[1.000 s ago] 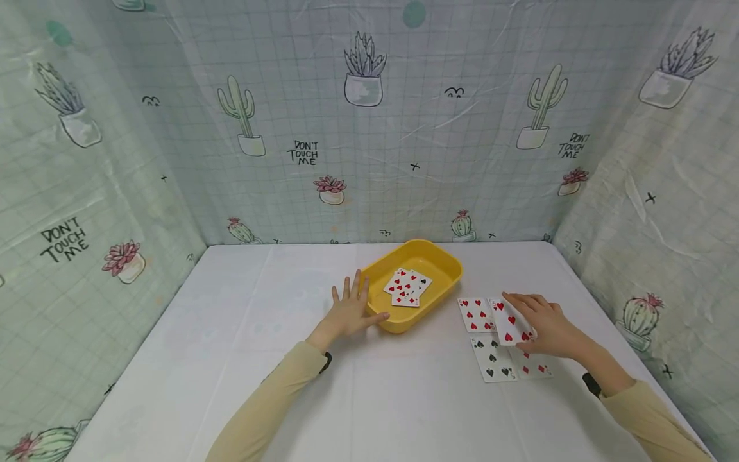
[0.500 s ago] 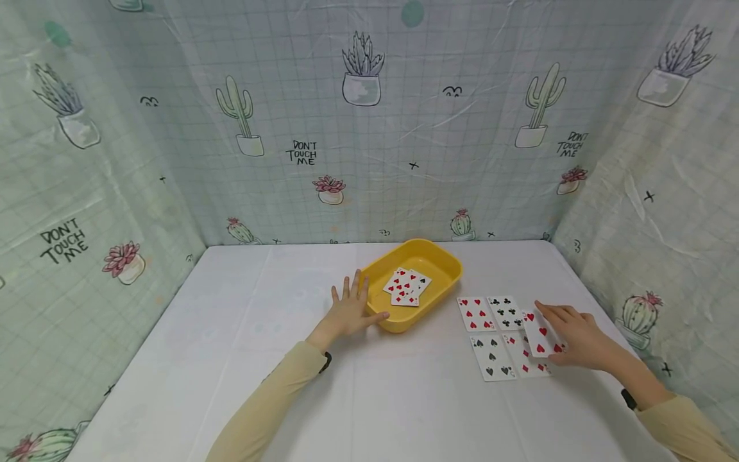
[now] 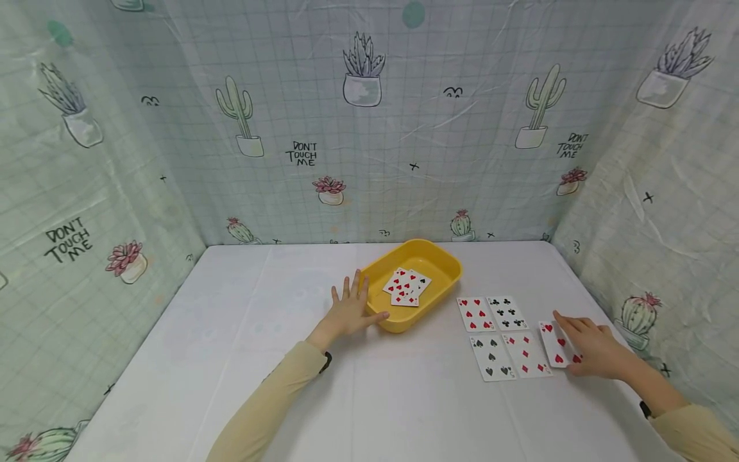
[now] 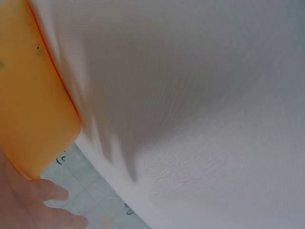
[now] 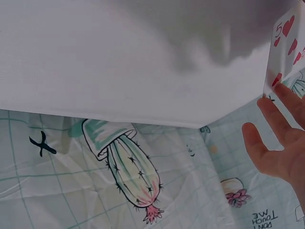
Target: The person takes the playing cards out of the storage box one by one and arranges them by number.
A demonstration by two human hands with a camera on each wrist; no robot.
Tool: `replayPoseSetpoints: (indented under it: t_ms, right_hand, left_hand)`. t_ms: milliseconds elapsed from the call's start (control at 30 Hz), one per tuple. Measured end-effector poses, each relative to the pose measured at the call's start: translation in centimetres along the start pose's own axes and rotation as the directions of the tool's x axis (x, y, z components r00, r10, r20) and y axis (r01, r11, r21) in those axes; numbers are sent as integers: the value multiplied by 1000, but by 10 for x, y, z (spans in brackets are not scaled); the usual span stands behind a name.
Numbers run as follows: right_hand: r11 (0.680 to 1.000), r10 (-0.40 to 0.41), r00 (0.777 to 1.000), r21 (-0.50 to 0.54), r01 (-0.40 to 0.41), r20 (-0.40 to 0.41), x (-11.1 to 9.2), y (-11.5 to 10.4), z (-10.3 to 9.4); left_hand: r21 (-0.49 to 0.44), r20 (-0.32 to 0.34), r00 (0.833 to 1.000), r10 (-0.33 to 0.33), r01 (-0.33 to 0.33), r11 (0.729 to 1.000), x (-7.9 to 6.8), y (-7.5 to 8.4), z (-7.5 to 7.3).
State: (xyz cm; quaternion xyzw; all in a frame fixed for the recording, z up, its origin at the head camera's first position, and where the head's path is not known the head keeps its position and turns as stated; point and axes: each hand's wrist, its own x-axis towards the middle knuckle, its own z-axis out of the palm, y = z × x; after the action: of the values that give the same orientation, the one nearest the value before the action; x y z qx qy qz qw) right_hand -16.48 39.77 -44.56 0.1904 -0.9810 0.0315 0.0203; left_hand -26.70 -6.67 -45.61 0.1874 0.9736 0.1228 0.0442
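Right hand [image 3: 594, 350]: fingers bent, pinching the five of hearts [image 3: 555, 344] by its 3 o'clock side. Card sits tilted just above the worktop [image 3: 369, 417], at 3 o'clock of the diamonds card [image 3: 526, 354]. Spades card [image 3: 492, 358] is at 9 o'clock of that one, clubs card [image 3: 507, 313] around 11, other hearts card [image 3: 476, 314] around 10. Left hand [image 3: 348, 314]: fingers spread wide, gripping nothing, at the yellow tray's [image 3: 441, 263] 8 o'clock rim, seemingly touching it. Tray has a few overlapping cards [image 3: 407, 287].

Risks, my guess: a loose pinch could let the five of hearts slip and land crooked; drifting toward 9 o'clock, its edge could ride onto the diamonds card or nudge it. Leaning on the rim could shift or tip the tray.

Vs half a second ago: five of hearts overlapped the diamonds card in the head view, now it's past it toward 3 o'clock and lower. Left hand and tray look unchanged.
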Motion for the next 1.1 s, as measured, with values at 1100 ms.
replayPoseSetpoints:
  t_ms: [1100]
  right_hand:
    - [1000, -16, 997, -14, 17, 73, 0, -2, 8]
  left_hand:
    - [43, -18, 1000, 5, -5, 999, 5, -3, 5]
